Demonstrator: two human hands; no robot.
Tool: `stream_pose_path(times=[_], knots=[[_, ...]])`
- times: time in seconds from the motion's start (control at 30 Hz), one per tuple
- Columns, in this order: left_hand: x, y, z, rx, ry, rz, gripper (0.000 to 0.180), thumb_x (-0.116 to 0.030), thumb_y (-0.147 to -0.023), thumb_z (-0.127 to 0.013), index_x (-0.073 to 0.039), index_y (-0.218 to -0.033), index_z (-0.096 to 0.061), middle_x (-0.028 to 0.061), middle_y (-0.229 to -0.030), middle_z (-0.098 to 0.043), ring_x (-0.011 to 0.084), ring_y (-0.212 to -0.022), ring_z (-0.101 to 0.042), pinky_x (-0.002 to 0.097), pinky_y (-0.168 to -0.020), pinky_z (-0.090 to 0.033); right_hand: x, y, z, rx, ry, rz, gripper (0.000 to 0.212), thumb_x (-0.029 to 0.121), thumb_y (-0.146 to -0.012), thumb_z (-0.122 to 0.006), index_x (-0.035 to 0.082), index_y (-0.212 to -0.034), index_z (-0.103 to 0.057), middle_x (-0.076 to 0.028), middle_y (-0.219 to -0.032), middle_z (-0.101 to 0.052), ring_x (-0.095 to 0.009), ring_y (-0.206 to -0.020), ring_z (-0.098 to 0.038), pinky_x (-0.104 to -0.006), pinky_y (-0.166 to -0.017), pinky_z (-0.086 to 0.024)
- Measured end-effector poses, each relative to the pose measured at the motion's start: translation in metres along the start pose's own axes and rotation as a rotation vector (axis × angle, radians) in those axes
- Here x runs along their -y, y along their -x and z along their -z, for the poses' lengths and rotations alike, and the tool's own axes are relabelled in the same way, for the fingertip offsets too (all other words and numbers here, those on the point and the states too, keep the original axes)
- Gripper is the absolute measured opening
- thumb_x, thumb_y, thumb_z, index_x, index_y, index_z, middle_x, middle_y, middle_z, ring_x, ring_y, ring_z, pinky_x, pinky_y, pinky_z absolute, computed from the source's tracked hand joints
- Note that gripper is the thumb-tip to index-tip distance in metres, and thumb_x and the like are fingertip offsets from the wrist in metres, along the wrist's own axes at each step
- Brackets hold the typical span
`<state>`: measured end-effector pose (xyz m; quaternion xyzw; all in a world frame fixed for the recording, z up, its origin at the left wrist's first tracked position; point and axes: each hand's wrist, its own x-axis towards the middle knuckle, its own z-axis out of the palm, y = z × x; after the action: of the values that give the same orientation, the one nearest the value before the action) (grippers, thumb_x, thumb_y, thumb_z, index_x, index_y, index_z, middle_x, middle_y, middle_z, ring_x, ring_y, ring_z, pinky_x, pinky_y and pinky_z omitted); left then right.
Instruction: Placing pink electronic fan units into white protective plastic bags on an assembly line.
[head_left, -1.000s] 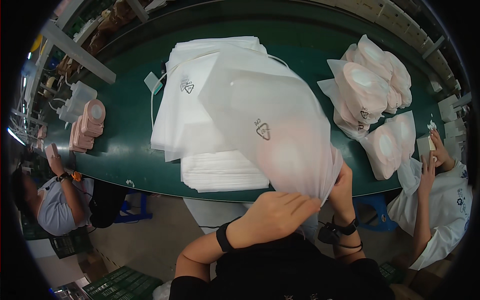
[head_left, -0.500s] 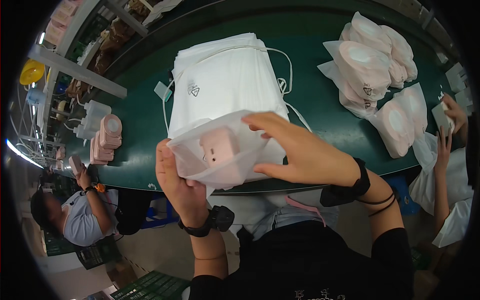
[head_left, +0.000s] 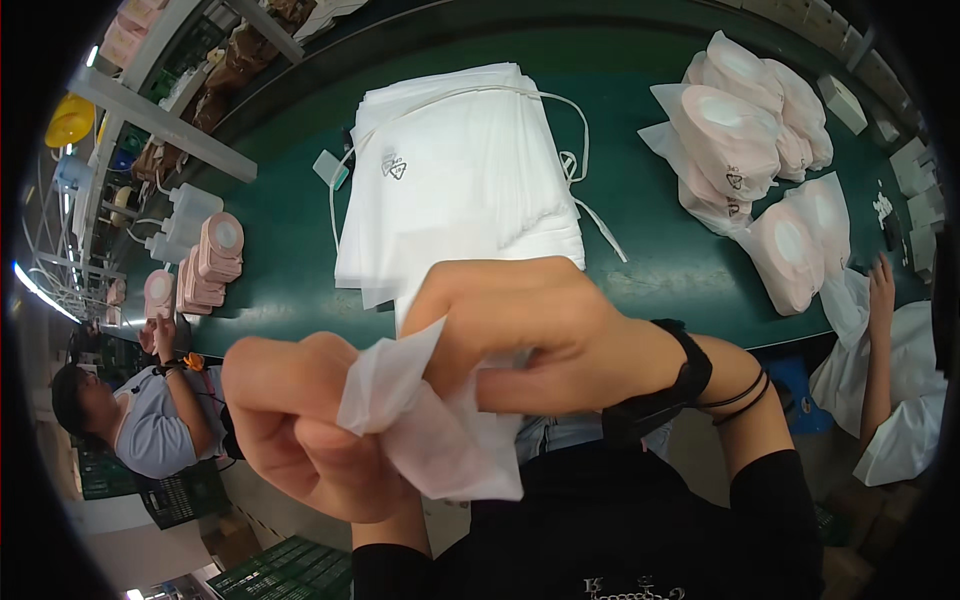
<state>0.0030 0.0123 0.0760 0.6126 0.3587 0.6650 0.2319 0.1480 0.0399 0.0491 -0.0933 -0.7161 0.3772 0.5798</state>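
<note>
A translucent white plastic bag (head_left: 450, 450) is pinched up between my two hands, close to my body. Through its film a pale pink shape shows faintly. My left hand (head_left: 310, 430) is closed on the bag's bunched edge at the left. Against its upper right side, my right hand (head_left: 540, 335) is closed too, fingers curled and partly hidden. Beyond them lies a thick stack of flat white bags (head_left: 460, 180) on the green table (head_left: 290, 230), with a white cord (head_left: 578, 130) draped across it.
Several bagged pink devices (head_left: 725, 135) are heaped at the right. Bare pink devices (head_left: 220, 245) stand stacked at the left beside white bottles (head_left: 185, 225). A co-worker (head_left: 160, 420) handles a pink device at far left; another person's hand (head_left: 880, 290) is at the right edge.
Both hands have come closer to my body with the bag. Its wide mouth is now gathered, and the right hand has gone from spread fingers to a grip. The co-workers' hands have shifted.
</note>
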Motion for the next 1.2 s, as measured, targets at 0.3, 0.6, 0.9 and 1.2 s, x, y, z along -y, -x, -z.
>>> stream_pose_path(times=[0.3,0.6,0.9,1.2], knots=[[0.084,0.06,-0.015,0.399,0.264,0.527,0.039,-0.021,-0.091,-0.049,0.001,-0.122,-0.044,0.0119,-0.116,-0.05,0.0236,-0.106,-0.052,0.0375,-0.092,-0.042,0.035,0.011,0.011,-0.335,-0.417,-0.095,0.018,0.002,-0.073,-0.071,0.005,-0.09,-0.069,-0.007,-0.078,-0.062,-0.013,-0.067,-0.058,-0.0264,-0.063,-0.044],[0.066,0.089,0.008,0.108,0.841,1.101,0.044,-0.025,-0.083,-0.059,-0.006,-0.12,-0.047,0.0116,-0.12,-0.049,0.0217,-0.111,-0.048,0.0399,-0.1,-0.037,0.026,0.055,0.052,-0.904,-0.208,-0.198,0.011,0.002,-0.076,-0.068,0.002,-0.087,-0.068,-0.01,-0.077,-0.064,-0.009,-0.068,-0.058,-0.0222,-0.065,-0.046],[0.044,0.049,-0.001,0.998,-0.122,-0.101,0.048,-0.013,-0.072,-0.071,-0.003,-0.114,-0.051,0.0124,-0.11,-0.057,0.0261,-0.1,-0.057,0.0368,-0.09,-0.045,0.031,0.105,0.083,0.24,-0.042,-1.052,0.05,0.025,-0.082,-0.066,0.003,-0.124,-0.05,-0.008,-0.109,-0.058,-0.016,-0.091,-0.056,-0.0277,-0.079,-0.044],[0.062,0.083,-0.109,0.824,0.292,0.444,0.054,-0.014,-0.081,-0.064,-0.001,-0.127,-0.04,0.0142,-0.129,-0.042,0.0273,-0.118,-0.044,0.0372,-0.095,-0.041,0.099,0.167,0.117,-0.417,0.233,-1.111,0.069,0.035,-0.074,-0.074,-0.003,-0.125,-0.046,-0.007,-0.114,-0.056,-0.013,-0.101,-0.053,-0.0277,-0.086,-0.044]])
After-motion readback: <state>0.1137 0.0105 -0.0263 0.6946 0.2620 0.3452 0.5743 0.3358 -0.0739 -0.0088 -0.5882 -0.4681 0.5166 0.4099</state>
